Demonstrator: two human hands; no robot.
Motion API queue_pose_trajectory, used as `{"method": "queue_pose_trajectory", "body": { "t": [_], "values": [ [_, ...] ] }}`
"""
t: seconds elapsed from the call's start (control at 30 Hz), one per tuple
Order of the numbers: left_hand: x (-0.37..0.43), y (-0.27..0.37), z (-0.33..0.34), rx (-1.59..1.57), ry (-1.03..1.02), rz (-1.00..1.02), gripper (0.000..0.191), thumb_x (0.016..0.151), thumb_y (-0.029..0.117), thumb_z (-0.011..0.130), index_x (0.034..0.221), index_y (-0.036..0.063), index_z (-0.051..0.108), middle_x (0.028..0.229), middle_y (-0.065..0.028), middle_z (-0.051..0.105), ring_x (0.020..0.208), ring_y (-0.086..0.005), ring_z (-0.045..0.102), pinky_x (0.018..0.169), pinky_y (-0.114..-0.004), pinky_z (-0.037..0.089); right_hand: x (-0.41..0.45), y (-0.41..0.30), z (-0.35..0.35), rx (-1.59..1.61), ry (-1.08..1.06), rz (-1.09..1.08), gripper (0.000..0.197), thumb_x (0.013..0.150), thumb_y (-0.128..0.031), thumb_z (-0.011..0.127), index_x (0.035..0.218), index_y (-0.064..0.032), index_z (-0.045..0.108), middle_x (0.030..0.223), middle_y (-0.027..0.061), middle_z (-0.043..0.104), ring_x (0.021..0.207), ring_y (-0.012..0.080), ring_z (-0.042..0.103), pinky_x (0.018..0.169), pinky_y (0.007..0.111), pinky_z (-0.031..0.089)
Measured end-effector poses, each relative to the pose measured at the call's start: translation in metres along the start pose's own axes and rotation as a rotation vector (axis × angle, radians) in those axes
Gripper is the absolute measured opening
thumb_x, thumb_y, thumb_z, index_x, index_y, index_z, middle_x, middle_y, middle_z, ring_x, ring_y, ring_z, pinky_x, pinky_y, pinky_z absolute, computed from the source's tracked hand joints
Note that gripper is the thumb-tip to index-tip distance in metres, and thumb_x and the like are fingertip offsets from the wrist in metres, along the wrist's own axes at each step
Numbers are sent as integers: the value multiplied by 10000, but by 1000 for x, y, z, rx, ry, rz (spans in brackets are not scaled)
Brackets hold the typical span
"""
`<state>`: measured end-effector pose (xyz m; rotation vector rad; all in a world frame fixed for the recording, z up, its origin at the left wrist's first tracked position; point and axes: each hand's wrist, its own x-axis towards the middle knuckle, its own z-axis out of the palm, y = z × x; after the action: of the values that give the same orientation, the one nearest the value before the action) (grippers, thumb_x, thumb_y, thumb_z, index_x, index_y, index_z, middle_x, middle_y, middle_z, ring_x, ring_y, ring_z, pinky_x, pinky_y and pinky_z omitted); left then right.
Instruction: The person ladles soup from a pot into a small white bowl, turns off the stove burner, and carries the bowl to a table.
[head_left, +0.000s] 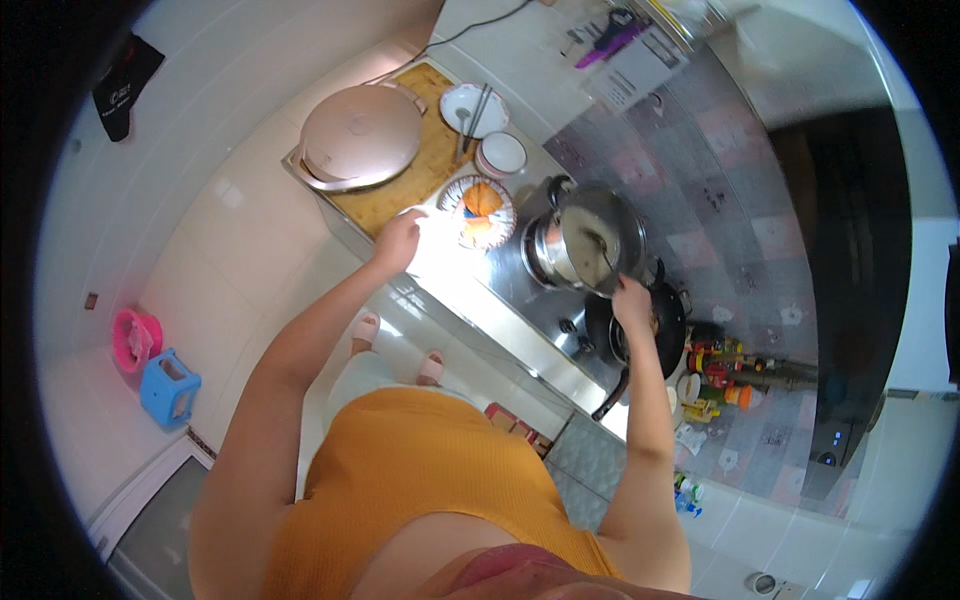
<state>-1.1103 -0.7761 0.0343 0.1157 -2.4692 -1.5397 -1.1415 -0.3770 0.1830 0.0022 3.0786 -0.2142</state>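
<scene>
A steel pot (551, 251) with pale, cloudy liquid stands on the stove's upper burner. My right hand (632, 301) is closed at its near rim, around the handle of a ladle (596, 241) whose lower part dips into the liquid. At the counter's front edge is my left hand (399, 241), fingers towards a strongly glaring white area; whether they hold something there is lost in the glare. Just beyond lies a patterned plate (508, 225) with orange food (482, 199). Next to the plate is a white bowl (502, 154).
A large lidded pan (361, 133) sits on a wooden board (433, 97) at the left. Behind stands a white dish (465, 101) with chopsticks (480, 112) and a spoon. A black wok (670, 330), its handle pointing frontwards, occupies the other burner. Seasoning bottles (724, 364) stand beyond it.
</scene>
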Motion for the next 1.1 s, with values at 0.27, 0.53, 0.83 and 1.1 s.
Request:
{"method": "queue_pose_trajectory", "body": {
  "t": [0.27,0.53,0.83,1.1],
  "values": [
    [165,1,76,-13,-292,-258,481,813,360,546,1079,-41,537,1012,-251,582,934,-338,584,782,-390,460,-20,-10,-35,123,-222,145,295,791,-110,553,1074,-53,614,990,193,621,923,301,608,799,322,450],
    [232,-5,130,181,-339,-346,404,783,365,608,931,-10,633,992,-190,620,939,-316,603,796,-378,488,-47,-47,19,147,-91,240,408,797,-103,573,1200,-63,521,1033,207,601,892,323,609,765,327,462],
    [267,-14,149,1,-420,-597,195,811,99,516,870,-27,653,768,-160,661,706,-266,666,612,-341,544,-55,-60,12,0,-90,364,569,805,-229,599,1296,-40,385,965,261,596,861,362,603,739,380,462],
    [260,-6,137,177,-128,88,184,781,46,468,878,-27,606,761,-216,625,721,-339,634,634,-430,512,-99,-87,4,94,329,400,548,792,-100,607,1282,5,384,847,101,464,658,178,456,571,275,412]
  ]
}}
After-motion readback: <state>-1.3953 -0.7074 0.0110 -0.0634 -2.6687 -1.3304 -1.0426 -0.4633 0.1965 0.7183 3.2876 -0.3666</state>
